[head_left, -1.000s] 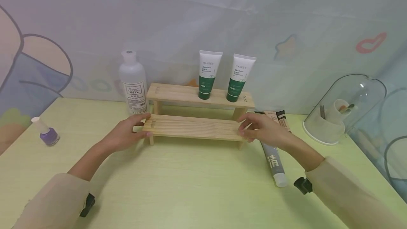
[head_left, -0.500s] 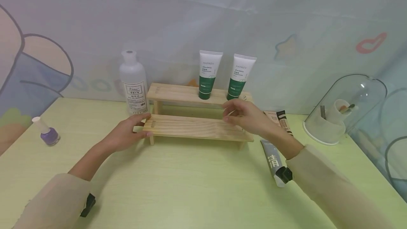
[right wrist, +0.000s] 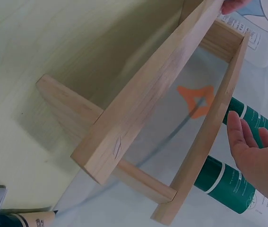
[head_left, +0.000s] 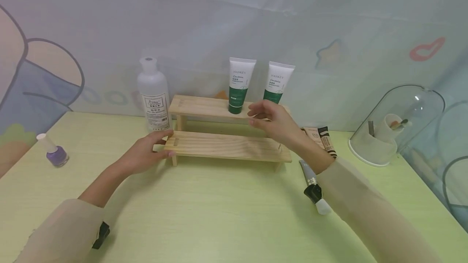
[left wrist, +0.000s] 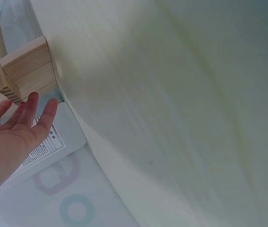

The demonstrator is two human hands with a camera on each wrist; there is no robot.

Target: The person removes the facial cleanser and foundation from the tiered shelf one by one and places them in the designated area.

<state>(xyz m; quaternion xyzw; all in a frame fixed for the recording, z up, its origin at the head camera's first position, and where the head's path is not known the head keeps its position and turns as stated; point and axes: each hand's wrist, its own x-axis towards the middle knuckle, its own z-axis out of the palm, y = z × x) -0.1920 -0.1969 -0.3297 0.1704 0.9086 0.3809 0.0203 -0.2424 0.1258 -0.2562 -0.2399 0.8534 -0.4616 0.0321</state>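
Observation:
A two-tier wooden shelf (head_left: pixel 226 146) stands on the table near the wall. My left hand (head_left: pixel 140 155) holds the left end of its lower plank, thumb at the front edge and index fingertip at the back corner. Two white-and-green tubes stand cap down on the upper plank: a left tube (head_left: pixel 240 80) and a right tube (head_left: pixel 278 79). My right hand (head_left: pixel 278 125) is raised in front of the right tube and hides its cap. Its fingers are loosely bent with nothing between them; in the right wrist view, the right hand (right wrist: pixel 259 146) overlaps the tubes.
Left of the shelf stands a white remover bottle (head_left: pixel 155 96); purple nail polish (head_left: pixel 56 155) is farther left. A grey tube (head_left: pixel 310 173) lies at right, partly under my sleeve, with smaller tubes (head_left: pixel 326 141) behind. A clear dome (head_left: pixel 398 121) covers a white holder at far right.
My right hand has left the right end of the lower plank and moved left and up to the upper tier. The left hand stays where it was.

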